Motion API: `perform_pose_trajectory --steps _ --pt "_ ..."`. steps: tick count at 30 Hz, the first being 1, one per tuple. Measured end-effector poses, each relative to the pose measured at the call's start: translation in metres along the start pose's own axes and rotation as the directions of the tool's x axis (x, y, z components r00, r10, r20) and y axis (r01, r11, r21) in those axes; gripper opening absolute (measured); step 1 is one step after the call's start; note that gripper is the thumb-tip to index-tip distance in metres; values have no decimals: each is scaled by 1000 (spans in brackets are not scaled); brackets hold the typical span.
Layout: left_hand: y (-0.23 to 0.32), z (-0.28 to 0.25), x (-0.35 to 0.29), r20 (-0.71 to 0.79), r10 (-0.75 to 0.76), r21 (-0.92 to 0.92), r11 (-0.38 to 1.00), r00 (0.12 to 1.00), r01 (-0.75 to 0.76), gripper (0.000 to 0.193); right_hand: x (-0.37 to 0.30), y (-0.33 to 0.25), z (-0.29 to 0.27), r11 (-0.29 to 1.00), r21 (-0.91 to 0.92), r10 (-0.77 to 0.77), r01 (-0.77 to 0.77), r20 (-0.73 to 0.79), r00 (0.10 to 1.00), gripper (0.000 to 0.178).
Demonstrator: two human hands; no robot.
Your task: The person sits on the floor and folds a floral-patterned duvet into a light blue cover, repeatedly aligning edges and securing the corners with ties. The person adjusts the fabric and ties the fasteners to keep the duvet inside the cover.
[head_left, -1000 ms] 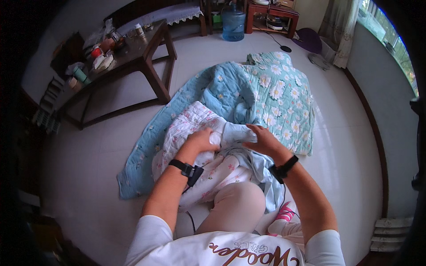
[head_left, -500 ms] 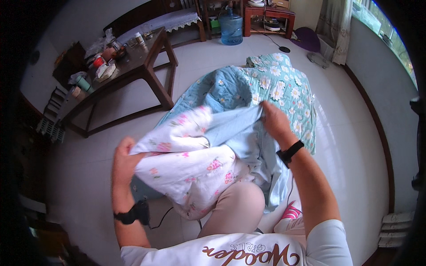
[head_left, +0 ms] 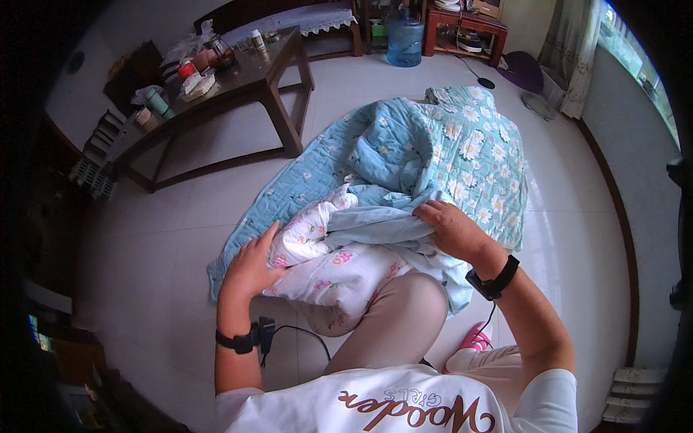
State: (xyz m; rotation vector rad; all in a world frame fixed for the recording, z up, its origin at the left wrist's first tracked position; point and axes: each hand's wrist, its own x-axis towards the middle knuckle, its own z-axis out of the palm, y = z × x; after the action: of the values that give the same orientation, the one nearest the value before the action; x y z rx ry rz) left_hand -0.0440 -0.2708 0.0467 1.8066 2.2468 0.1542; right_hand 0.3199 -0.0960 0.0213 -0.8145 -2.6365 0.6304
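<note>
A white cloth with pink flowers [head_left: 336, 273] lies bunched over my bent knee, joined or tangled with a plain light-blue cloth [head_left: 375, 225]. Against its left edge rests my left hand [head_left: 249, 265], fingers stretched and thumb apart. On the right, my right hand [head_left: 456, 229] has its fingers curled over the light-blue cloth, gripping a fold. Beneath and beyond both cloths spreads a quilted blanket [head_left: 473, 155], green with white daisies on one face and blue on the other [head_left: 289, 187]. Whether the two cloths are one piece, I cannot tell.
A dark wooden table [head_left: 281, 108] with jars, bags and cups stands at the far left. Behind are a blue water bottle [head_left: 404, 43] and a red-brown stand [head_left: 469, 25]. A black cable [head_left: 307, 332] runs from my left wrist. Pale tiles [head_left: 570, 238] cover the floor.
Both hands have lowered the raised, stretched cloth, which now lies slack and bunched. My left hand's fingers have spread from their grip. The view has shifted slightly.
</note>
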Motion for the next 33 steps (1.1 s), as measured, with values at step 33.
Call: perform_pose_trajectory --steps 33 --pt "-177 169 -24 -110 -380 -540 798 918 266 62 -25 132 64 895 -122 360 -428 -367 858 30"
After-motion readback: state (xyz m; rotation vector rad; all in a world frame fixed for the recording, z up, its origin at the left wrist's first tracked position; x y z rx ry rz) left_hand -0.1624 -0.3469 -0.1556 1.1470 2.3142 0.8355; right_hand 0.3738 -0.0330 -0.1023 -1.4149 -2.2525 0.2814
